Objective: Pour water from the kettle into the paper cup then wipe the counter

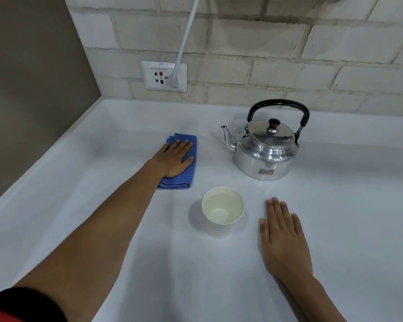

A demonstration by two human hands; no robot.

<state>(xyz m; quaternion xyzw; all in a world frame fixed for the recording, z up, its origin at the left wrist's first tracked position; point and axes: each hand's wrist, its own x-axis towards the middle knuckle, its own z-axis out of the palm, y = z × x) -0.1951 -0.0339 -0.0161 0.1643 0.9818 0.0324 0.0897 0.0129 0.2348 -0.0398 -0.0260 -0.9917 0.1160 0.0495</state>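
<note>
Bare counter [335, 228] is lying open on the right; kettle [265, 154] and paper cup [222, 211] are blocking the middle.

Kitchenette: white counter [335, 228], kettle [265, 149], wall socket [163, 76].

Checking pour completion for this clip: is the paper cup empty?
No, the paper cup holds clear water partway up, while the kettle stands upright on the counter.

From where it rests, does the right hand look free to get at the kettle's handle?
Probably yes: the right hand lies flat on the counter, holding nothing, and bare counter separates it from the kettle; its upright handle looks unobstructed.
</note>
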